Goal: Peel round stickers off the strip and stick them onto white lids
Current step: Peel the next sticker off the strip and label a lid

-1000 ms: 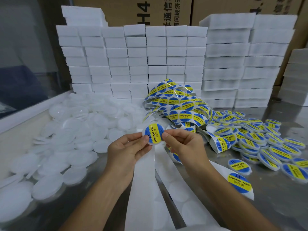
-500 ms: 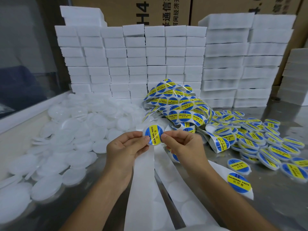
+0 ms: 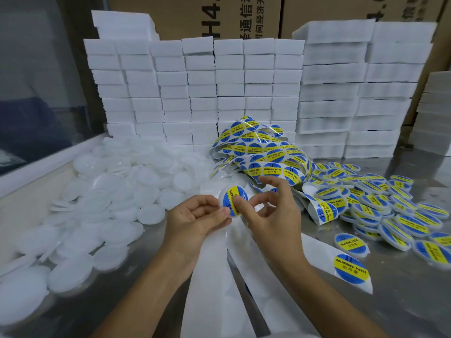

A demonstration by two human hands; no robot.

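1. We take the held lid (image 3: 225, 194) as our landmark. It sits above the bare backing strips (image 3: 210, 276), raised off the steel table (image 3: 402, 301), which keeps its face toward us for checking.
2. Our left hand (image 3: 195, 219) grips the lid at its left edge, thumb on the front face and curled fingers behind, so the lid cannot turn under pressure.
3. Our right hand (image 3: 273, 215) holds nothing. Its thumb presses the blue-and-yellow sticker (image 3: 236, 198) against the lid face; the other fingers are spread and lifted away. We judge this to be the smoothing step, seating the sticker flat.
4. Unlabelled white lids (image 3: 117, 191) lie heaped to the left of the held lid, on the side of the gripping hand.
5. The coiled sticker strip (image 3: 263, 152) lies just behind and right of the held lid.
6. Finished labelled lids (image 3: 390, 215) are piled well to its right, the likely drop zone.
7. Stacked white foam blocks (image 3: 195, 89) stand behind it.
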